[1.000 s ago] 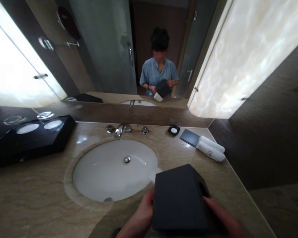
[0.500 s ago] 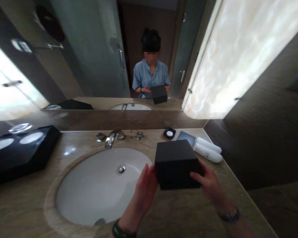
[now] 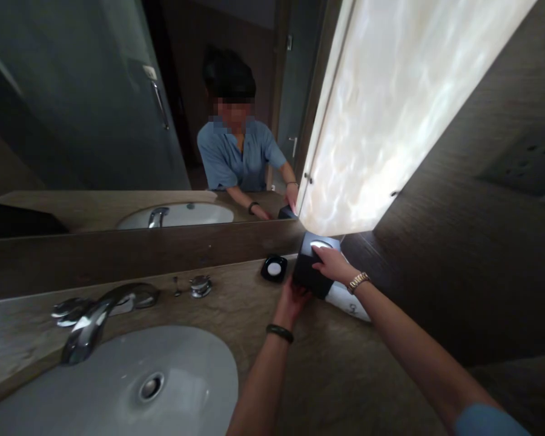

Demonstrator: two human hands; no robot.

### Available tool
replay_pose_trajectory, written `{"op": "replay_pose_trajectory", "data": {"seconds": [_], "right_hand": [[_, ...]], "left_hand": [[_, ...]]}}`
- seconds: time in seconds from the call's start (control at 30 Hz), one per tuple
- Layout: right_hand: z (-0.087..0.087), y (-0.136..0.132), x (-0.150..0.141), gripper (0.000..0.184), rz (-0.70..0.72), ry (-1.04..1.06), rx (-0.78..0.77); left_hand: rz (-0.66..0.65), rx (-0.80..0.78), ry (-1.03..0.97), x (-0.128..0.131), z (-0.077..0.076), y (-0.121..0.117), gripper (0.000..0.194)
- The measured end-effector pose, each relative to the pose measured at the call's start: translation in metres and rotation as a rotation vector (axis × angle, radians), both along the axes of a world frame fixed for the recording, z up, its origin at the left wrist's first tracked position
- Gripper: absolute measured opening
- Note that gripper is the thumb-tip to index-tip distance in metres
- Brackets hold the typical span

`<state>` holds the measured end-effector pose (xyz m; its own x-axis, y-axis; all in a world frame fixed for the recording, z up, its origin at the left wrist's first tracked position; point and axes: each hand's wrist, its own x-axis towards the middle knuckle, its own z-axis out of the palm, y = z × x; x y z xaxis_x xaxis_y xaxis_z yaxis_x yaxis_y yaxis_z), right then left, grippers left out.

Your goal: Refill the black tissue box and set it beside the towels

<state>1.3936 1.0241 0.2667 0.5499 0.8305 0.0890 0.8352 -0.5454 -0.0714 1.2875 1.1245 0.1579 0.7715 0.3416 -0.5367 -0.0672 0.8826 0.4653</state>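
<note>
I am looking at a dim bathroom vanity: a tan stone counter under a wide wall mirror, with a glowing white stone panel on the right.

My right hand lies over the top of the black box, fingers spread flat across the pale oval opening in its upper face; it presses down on the box rather than pinching it. My left hand is cupped against the box's near lower side, fingers closed onto it; from this angle I cannot tell how far they wrap round. The box sits at the back right corner of the counter, right under the lit panel and up against the dark wood backsplash.

A gold watch is on my right wrist, a dark band on my left.

Just left of the box stands a small black dish with a white round piece in it. Just right of the box, partly behind my right forearm, lies a rolled white towel.

Farther left are a chrome knob, the chrome faucet and the white sink basin, well apart from the box.

The mirror shows a person in a blue shirt with both arms reaching to the same corner.
</note>
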Motion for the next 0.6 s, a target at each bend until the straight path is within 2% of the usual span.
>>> {"op": "replay_pose_trajectory", "data": {"seconds": [0.13, 0.23, 0.3, 0.4, 0.5, 0.53, 0.6], "right_hand": [[-0.013, -0.003, 0.0, 0.052, 0.012, -0.03, -0.012], [-0.023, -0.004, -0.012, 0.054, 0.037, -0.038, 0.019], [-0.028, -0.006, -0.017, 0.057, 0.061, -0.024, 0.04], [-0.023, -0.011, -0.01, 0.054, 0.1, 0.039, 0.101], [-0.006, -0.02, 0.011, 0.036, 0.109, 0.069, 0.222], [0.001, -0.022, 0.02, 0.032, 0.079, 0.045, 0.221], [0.014, -0.021, 0.034, 0.03, 0.002, 0.0, 0.109]], "left_hand": [[-0.003, 0.082, 0.091, -0.048, -0.01, -0.005, 0.015], [0.005, 0.209, 0.143, -0.079, -0.015, -0.005, 0.022], [0.003, 0.341, 0.169, -0.083, -0.014, -0.002, 0.029], [0.006, 0.503, 0.187, -0.067, -0.003, 0.005, 0.038], [0.044, 0.663, 0.14, -0.035, 0.016, 0.013, 0.043], [0.058, 0.722, 0.118, -0.024, 0.023, 0.016, 0.044], [0.076, 0.822, 0.086, -0.001, 0.035, 0.02, 0.046]]}}
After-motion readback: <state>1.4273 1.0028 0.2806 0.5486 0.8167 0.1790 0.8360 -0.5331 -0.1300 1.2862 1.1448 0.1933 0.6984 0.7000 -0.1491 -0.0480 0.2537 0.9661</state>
